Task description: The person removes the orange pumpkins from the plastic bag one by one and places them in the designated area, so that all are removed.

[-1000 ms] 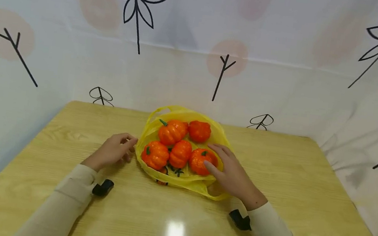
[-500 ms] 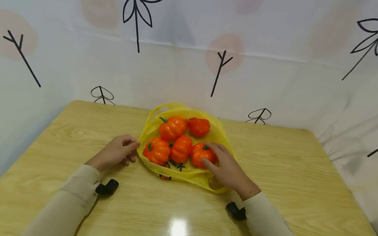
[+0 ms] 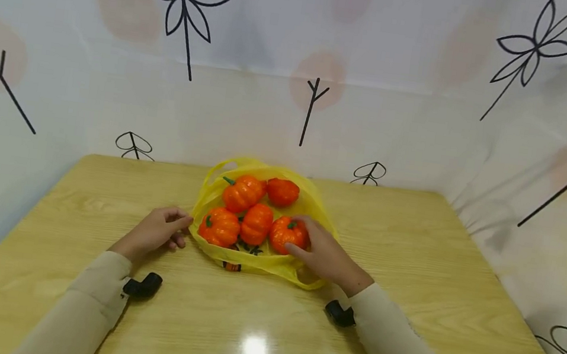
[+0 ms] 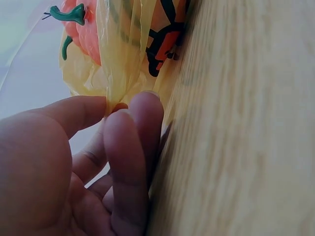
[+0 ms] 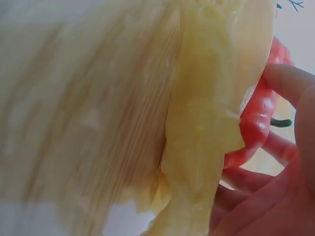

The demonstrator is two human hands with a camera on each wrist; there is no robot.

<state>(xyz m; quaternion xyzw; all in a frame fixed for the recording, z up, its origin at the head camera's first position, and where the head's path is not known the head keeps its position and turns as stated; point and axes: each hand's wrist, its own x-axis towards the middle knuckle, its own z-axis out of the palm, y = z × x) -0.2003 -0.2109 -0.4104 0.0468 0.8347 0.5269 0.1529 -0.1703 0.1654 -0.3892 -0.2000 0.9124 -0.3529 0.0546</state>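
A yellow plastic bag [image 3: 266, 264] lies with its mouth spread, several small orange toy pumpkins inside. My left hand [image 3: 151, 234] pinches the bag's left edge between thumb and fingers, as the left wrist view [image 4: 112, 93] shows close up. Reaching in from the right, my right hand [image 3: 329, 257] has thumb and fingers around the rightmost pumpkin [image 3: 283, 235], which has a green stem. In the right wrist view, the thumb lies against that pumpkin [image 5: 256, 120], and the yellow bag edge partly covers it. Other pumpkins [image 3: 257, 224] sit to its left and behind.
The bag rests near the back of a wooden table [image 3: 189, 320]. Behind stands a white cloth backdrop [image 3: 250, 101] with line-drawn plants. Beige sleeves carry black wrist mounts [image 3: 142, 286]. Dark printing [image 3: 231, 266] marks the bag's front.
My right hand has moved in over the rightmost pumpkin, its thumb and fingers closing around it. My left hand stays at the bag's edge. The whole view has shifted slightly.
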